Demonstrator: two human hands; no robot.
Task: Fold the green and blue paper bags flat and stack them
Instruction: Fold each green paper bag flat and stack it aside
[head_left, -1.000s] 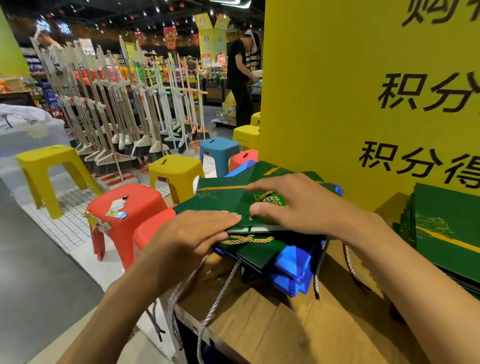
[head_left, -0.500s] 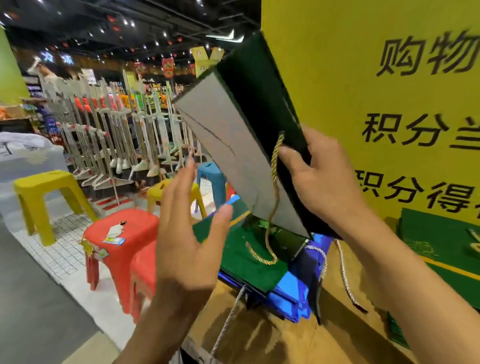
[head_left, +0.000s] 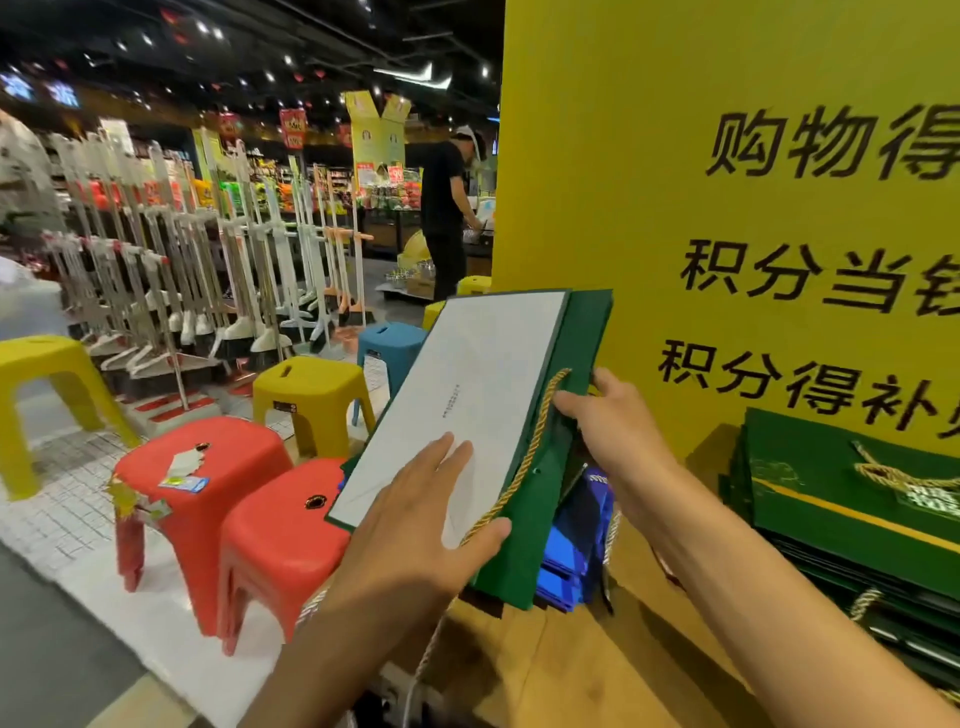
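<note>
Green bag (head_left: 576, 338) held up, white base showing, left grip (head_left: 415, 525) flat on it, right grip (head_left: 618, 431) holding edge

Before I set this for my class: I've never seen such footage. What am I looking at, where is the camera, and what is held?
There is no machine: the grips are a person's two bare hands, filmed by one head-worn camera looking forward and down. The left grip lies flat on the pale panel of a green paper bag, lifted and tilted; the right grip clasps its green side. Below, blue bags lie on the wooden table; flat green bags are stacked at right.
</note>
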